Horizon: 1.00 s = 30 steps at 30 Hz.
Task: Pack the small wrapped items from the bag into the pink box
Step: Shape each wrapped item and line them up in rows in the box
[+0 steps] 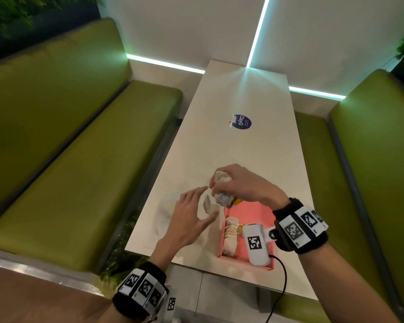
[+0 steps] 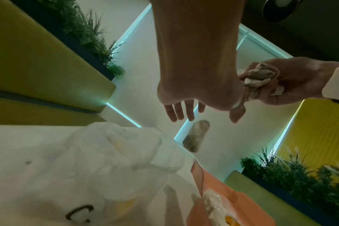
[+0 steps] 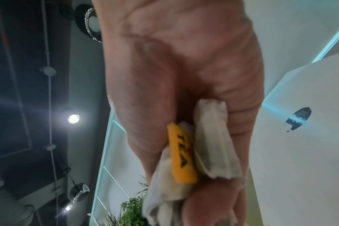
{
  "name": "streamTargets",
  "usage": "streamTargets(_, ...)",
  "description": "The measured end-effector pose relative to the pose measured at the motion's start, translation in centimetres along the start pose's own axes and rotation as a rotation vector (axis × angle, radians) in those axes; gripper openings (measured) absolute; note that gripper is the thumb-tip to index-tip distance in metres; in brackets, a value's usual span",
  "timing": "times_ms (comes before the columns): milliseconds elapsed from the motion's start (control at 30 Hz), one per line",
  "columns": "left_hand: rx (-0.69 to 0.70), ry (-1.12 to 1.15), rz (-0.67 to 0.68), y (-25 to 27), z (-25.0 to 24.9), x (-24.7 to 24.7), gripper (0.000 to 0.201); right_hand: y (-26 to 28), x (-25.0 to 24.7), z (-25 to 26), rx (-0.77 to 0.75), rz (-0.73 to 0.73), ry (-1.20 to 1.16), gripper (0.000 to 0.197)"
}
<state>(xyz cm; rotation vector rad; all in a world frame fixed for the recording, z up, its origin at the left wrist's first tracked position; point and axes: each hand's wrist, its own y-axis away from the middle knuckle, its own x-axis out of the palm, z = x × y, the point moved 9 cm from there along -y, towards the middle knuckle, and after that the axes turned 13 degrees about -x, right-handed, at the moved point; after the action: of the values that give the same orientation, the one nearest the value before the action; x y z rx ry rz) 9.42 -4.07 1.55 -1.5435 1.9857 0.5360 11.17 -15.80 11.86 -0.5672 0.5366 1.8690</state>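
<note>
Above the table's near edge, wrapped items are clutched upright in the right hand, pink box directly below; left hand spread, empty.

Head view above table; wrist views upward (close).

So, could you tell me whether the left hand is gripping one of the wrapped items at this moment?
No, the left hand hovers with fingers spread and holds nothing, while the right hand grips the wrapped items.
</note>
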Motion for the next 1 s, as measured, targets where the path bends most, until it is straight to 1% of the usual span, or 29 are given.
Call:
streamTargets(33,-0.004,0.016,0.025,-0.1,-0.1,0.7,0.062,0.2,-0.3,0.2,-0.007,-0.006,-0.015,0.008)
streamTargets(67,-0.014,0.036,0.027,-0.2,0.0,1.1,0.053,0.5,-0.6,0.4,-0.011,-0.013,-0.039,0.008)
streamTargets(133,-0.015,0.086,0.014,-0.2,0.0,1.6,0.029,1.3,-1.3,0.3,-0.007,-0.039,-0.092,0.003)
streamTargets(167,-0.01,0.114,0.015,-0.2,0.0,1.8,0.019,1.8,-1.6,0.1,-0.001,-0.056,-0.124,0.003)
streamTargets(200,-0.009,0.137,0.02,-0.1,-0.1,1.9,0.015,2.4,-1.9,-0.4,0.009,-0.076,-0.168,0.004)
streamTargets(267,-0.018,0.172,0.018,0.2,-0.1,1.6,0.015,3.7,-2.2,-1.8,0.046,-0.122,-0.249,0.008)
streamTargets(400,-0.051,0.206,0.02,0.8,-0.1,0.4,0.021,6.9,-1.6,-6.2,0.128,-0.193,-0.346,0.018)
streamTargets(467,-0.043,0.214,0.018,0.8,-0.1,-0.2,0.024,8.2,-0.8,-8.5,0.152,-0.213,-0.388,0.023)
streamTargets(567,-0.064,0.216,0.015,0.7,-0.5,-0.9,0.026,9.8,1.1,-11.5,0.193,-0.234,-0.517,0.032)
streamTargets(700,-0.075,0.171,-0.03,0.4,-2.6,-2.4,0.026,11.2,3.5,-14.0,0.251,-0.261,-0.675,0.039)
streamTargets(767,-0.065,0.163,-0.013,0.2,-4.1,-2.9,0.024,11.6,4.3,-15.0,0.275,-0.278,-0.738,0.034)
streamTargets(833,-0.051,0.184,0.023,0.1,-5.7,-3.1,0.023,11.9,4.7,-15.7,0.28,-0.312,-0.768,0.02)
streamTargets(900,-0.049,0.222,0.07,0.0,-6.8,-3.0,0.023,12.2,4.5,-16.4,0.286,-0.365,-0.692,0.011)
streamTargets(1000,-0.059,0.231,0.137,-0.2,-7.6,-2.2,0.029,12.6,3.7,-16.6,0.292,-0.461,-0.552,0.019)
